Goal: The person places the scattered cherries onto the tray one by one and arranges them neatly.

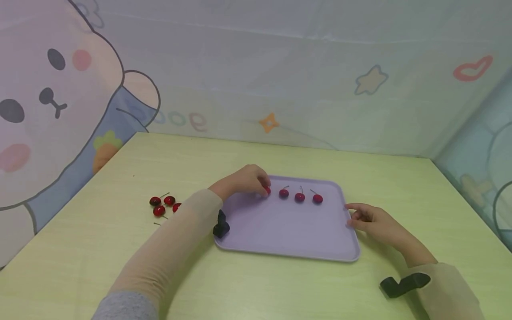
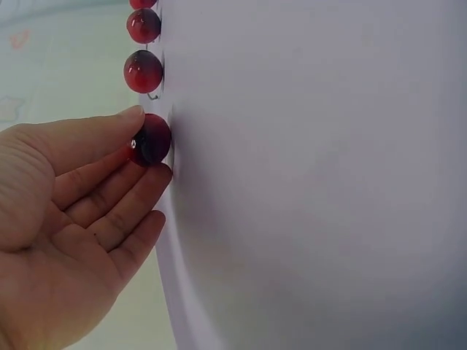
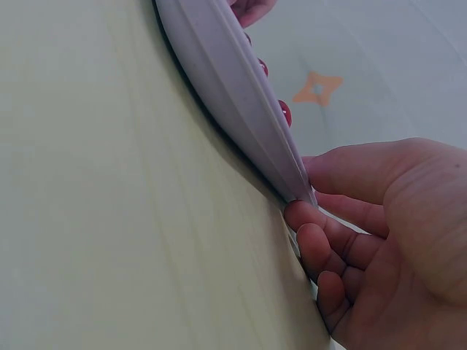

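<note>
A light purple tray (image 1: 288,233) lies on the table with three red cherries (image 1: 300,197) in a row along its far side, stems attached. At the left end of that row, my left hand (image 1: 247,178) pinches another cherry (image 2: 155,140) between thumb and fingers, low over the tray surface. The head view shows only a sliver of this cherry past the fingertips. My right hand (image 1: 376,222) holds the tray's right rim; in the right wrist view its thumb is on the rim and its fingertips (image 3: 312,244) are at the underside of the edge.
Left of the tray, several more cherries (image 1: 159,210) lie loose on the pale yellow-green table (image 1: 248,289), partly covered by my left sleeve (image 1: 172,244). A printed cloth (image 1: 312,80) hangs behind the table's far edge. Black wrist mounts (image 1: 404,285) stick out from both sleeves.
</note>
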Demonstrator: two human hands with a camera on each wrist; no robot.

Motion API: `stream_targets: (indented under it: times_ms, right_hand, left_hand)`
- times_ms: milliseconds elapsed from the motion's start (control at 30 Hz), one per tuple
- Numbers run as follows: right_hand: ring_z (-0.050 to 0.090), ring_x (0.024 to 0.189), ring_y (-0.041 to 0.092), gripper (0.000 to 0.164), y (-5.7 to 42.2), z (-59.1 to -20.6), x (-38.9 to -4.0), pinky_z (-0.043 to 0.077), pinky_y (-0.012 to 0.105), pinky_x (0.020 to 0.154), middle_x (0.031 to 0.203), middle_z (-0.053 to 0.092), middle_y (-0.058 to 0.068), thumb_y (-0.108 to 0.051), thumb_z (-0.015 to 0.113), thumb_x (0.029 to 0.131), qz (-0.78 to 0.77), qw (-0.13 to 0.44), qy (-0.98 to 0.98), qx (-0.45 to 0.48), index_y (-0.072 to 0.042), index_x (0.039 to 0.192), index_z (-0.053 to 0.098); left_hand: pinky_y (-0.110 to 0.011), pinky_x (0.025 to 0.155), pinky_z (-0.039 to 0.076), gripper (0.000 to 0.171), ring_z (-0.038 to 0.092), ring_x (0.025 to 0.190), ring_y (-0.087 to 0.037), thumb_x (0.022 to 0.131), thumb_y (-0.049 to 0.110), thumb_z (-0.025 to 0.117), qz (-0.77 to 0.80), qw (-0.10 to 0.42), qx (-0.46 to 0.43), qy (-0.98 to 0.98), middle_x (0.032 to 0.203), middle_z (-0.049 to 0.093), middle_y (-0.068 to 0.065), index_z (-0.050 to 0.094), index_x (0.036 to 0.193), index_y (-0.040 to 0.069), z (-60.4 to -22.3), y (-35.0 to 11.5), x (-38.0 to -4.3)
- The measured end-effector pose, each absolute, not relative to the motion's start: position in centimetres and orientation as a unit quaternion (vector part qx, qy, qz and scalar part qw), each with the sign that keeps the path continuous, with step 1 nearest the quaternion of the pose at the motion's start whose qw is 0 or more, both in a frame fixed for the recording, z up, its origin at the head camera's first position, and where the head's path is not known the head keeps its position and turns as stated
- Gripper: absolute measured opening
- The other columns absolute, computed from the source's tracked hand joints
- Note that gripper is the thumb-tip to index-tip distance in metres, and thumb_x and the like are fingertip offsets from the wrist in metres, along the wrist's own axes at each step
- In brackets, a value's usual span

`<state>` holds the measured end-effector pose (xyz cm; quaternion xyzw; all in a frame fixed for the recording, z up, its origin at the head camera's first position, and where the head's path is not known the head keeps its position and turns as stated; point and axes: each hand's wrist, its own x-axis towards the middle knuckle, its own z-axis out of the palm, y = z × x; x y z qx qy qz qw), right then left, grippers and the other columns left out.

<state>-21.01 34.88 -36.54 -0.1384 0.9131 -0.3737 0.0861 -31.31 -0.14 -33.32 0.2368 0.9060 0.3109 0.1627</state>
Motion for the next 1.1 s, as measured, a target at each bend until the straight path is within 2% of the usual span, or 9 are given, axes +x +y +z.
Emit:
stream_targets:
  times_ms: [300, 433, 567, 800, 1100]
  right_hand:
    - [0.048, 0.077, 0.011, 0.051, 35.0, -36.6, -21.2, 0.041, 0.022, 0.063, 0.093, 0.060, 0.007, -0.016, 0.065, 0.092, -0.369, 0.083, 0.915, -0.140, 0.006, 0.134, 0.049]
    - [0.048, 0.077, 0.010, 0.050, 35.1, -36.6, -21.3, 0.041, 0.022, 0.063, 0.094, 0.060, 0.007, -0.016, 0.065, 0.092, -0.363, 0.080, 0.917, -0.141, 0.006, 0.134, 0.049]
    - [0.048, 0.076, 0.010, 0.050, 35.3, -36.4, -21.3, 0.041, 0.022, 0.063, 0.094, 0.060, 0.007, -0.016, 0.065, 0.092, -0.362, 0.079, 0.918, -0.141, 0.006, 0.135, 0.049]
    - [0.049, 0.077, 0.010, 0.050, 35.5, -36.5, -21.5, 0.041, 0.022, 0.063, 0.093, 0.060, 0.007, -0.016, 0.065, 0.091, -0.362, 0.077, 0.918, -0.141, 0.006, 0.134, 0.050]
    - [0.049, 0.076, 0.010, 0.051, 35.5, -36.5, -21.4, 0.041, 0.023, 0.063, 0.094, 0.060, 0.007, -0.018, 0.065, 0.092, -0.362, 0.080, 0.918, -0.141, 0.005, 0.135, 0.049]
  left_hand:
    - [-0.029, 0.086, 0.049, 0.028, 0.061, 0.100, -0.019, 0.080, 0.013, 0.073, 0.288, 0.144, 0.249, 0.914, 0.108, 0.069, -0.008, 0.071, 0.108, 0.005, -32.3, -1.0, -31.3]
    - [-0.034, 0.091, 0.049, 0.033, 0.061, 0.106, -0.022, 0.082, 0.013, 0.073, 0.301, 0.132, 0.253, 0.910, 0.112, 0.069, -0.012, 0.069, 0.113, 0.002, -30.9, -1.8, -31.0]
    - [-0.035, 0.092, 0.049, 0.035, 0.063, 0.106, -0.023, 0.082, 0.012, 0.072, 0.314, 0.123, 0.260, 0.905, 0.114, 0.068, -0.015, 0.068, 0.115, 0.000, -29.4, -2.6, -30.4]
    - [-0.035, 0.091, 0.049, 0.031, 0.063, 0.105, -0.021, 0.082, 0.013, 0.074, 0.329, 0.110, 0.274, 0.897, 0.109, 0.069, -0.008, 0.069, 0.112, 0.004, -27.8, -4.1, -28.7]
    - [-0.040, 0.094, 0.048, 0.033, 0.061, 0.108, -0.021, 0.084, 0.015, 0.072, 0.336, 0.086, 0.269, 0.898, 0.113, 0.068, -0.005, 0.067, 0.115, 0.007, -26.4, -7.5, -26.0]
